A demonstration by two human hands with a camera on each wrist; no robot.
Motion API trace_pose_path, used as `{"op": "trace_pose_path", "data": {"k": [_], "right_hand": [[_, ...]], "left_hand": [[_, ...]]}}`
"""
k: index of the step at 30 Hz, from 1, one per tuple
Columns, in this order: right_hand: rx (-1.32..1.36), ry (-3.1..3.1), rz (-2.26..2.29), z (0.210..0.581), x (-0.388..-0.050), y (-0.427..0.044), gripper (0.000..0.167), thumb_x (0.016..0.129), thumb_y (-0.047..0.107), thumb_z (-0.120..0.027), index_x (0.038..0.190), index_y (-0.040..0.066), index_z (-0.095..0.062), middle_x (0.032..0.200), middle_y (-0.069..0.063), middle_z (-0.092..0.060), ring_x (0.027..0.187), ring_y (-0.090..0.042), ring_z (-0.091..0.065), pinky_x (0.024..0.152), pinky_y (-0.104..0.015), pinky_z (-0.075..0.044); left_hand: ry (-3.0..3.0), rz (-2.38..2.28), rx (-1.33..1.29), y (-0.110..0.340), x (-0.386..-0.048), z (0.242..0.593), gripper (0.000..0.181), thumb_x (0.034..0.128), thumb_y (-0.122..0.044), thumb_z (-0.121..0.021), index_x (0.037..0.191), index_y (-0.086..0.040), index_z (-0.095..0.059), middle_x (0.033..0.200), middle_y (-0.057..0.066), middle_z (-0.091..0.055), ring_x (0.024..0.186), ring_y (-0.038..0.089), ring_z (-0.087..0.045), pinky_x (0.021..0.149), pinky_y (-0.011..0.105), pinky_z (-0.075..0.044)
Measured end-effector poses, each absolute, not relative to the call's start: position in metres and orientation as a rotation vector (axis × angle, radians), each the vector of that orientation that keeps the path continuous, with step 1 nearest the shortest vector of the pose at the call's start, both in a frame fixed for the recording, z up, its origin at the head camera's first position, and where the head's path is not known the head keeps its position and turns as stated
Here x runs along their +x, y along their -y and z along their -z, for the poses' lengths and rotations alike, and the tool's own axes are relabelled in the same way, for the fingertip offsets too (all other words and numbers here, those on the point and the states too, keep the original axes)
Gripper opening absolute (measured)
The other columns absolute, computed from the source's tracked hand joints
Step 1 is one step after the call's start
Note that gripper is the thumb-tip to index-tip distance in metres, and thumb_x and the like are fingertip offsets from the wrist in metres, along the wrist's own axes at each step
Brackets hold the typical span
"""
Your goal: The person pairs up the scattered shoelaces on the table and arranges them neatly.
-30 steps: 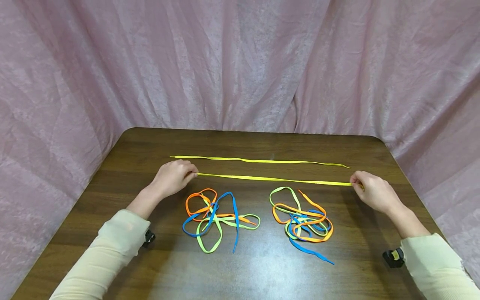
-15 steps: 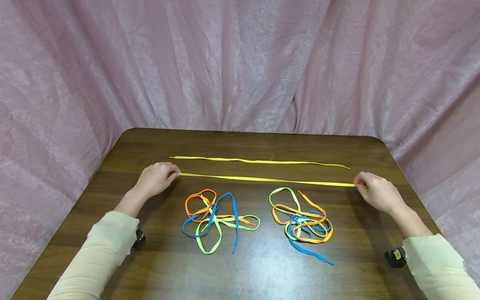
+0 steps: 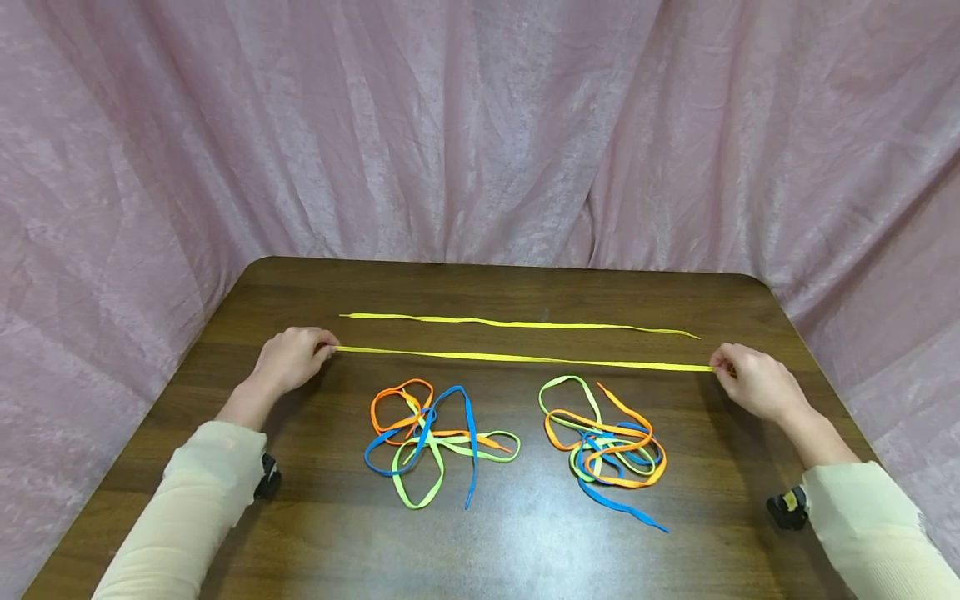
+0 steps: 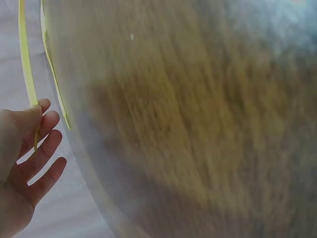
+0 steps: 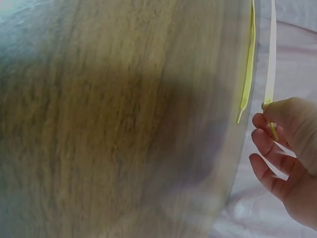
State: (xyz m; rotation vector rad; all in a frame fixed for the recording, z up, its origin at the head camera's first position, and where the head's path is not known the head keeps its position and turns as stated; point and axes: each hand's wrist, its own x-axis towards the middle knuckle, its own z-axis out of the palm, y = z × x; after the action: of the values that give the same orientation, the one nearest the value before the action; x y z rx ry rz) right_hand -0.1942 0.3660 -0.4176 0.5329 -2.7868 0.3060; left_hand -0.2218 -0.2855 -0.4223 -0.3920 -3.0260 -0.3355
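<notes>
A yellow lace (image 3: 517, 358) is stretched nearly straight between the two hands, in front of a second yellow lace (image 3: 495, 322) lying lengthwise on the table. The left hand (image 3: 291, 358) pinches its left end between thumb and index finger; in the left wrist view a short tip of the held lace (image 4: 28, 74) hangs below the left hand's grip (image 4: 29, 158). At the other end the right hand (image 3: 761, 383) pinches the lace, and the right wrist view shows the lace (image 5: 271, 64) passing through the right hand's pinch (image 5: 292, 153), its other fingers loosely bent.
Two tangles of orange, blue and green laces lie nearer on the brown table (image 3: 480, 287): a left one with a blue lace (image 3: 471, 417) and a right one with an orange lace (image 3: 651, 467). A pink curtain (image 3: 480, 133) hangs behind the table.
The left hand has moved left along the yellow lace line, so the span between the hands is longer. The right hand has shifted slightly right. The other laces lie as before.
</notes>
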Motion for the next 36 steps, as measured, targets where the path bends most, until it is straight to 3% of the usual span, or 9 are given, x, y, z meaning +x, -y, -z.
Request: {"op": "trace_pose_path", "data": {"k": [9, 18, 36], "right_hand": [[0.522, 2.816, -0.329, 0.423, -0.207, -0.364, 0.009, 0.074, 0.002, -0.063, 0.076, 0.010, -0.059, 0.072, 0.001, -0.056, 0.063, -0.016, -0.053, 0.052, -0.034, -0.040], [0.514, 2.835, -0.364, 0.429, -0.221, -0.357, 0.011, 0.075, 0.000, -0.061, 0.077, 0.010, -0.056, 0.070, 0.000, -0.054, 0.061, -0.016, -0.050, 0.051, -0.034, -0.038], [0.385, 2.906, -0.360, 0.436, -0.243, -0.353, 0.004, 0.076, 0.002, -0.057, 0.079, 0.003, -0.055, 0.073, -0.006, -0.051, 0.065, -0.023, -0.051, 0.053, -0.042, -0.040]], "left_hand": [[3.025, 0.412, -0.305, 0.295, -0.231, 0.425, 0.013, 0.0886, -0.018, -0.060, 0.095, -0.012, -0.069, 0.081, 0.001, -0.069, 0.075, 0.025, -0.063, 0.063, 0.047, -0.046], [3.042, 0.469, -0.170, 0.297, -0.241, 0.427, 0.006, 0.0861, -0.019, -0.062, 0.087, -0.014, -0.065, 0.078, 0.000, -0.067, 0.070, 0.023, -0.061, 0.057, 0.041, -0.044], [3.049, 0.471, 0.010, 0.288, -0.259, 0.435, 0.013, 0.0878, -0.019, -0.055, 0.087, -0.011, -0.065, 0.084, 0.008, -0.062, 0.072, 0.029, -0.057, 0.056, 0.041, -0.043]]}}
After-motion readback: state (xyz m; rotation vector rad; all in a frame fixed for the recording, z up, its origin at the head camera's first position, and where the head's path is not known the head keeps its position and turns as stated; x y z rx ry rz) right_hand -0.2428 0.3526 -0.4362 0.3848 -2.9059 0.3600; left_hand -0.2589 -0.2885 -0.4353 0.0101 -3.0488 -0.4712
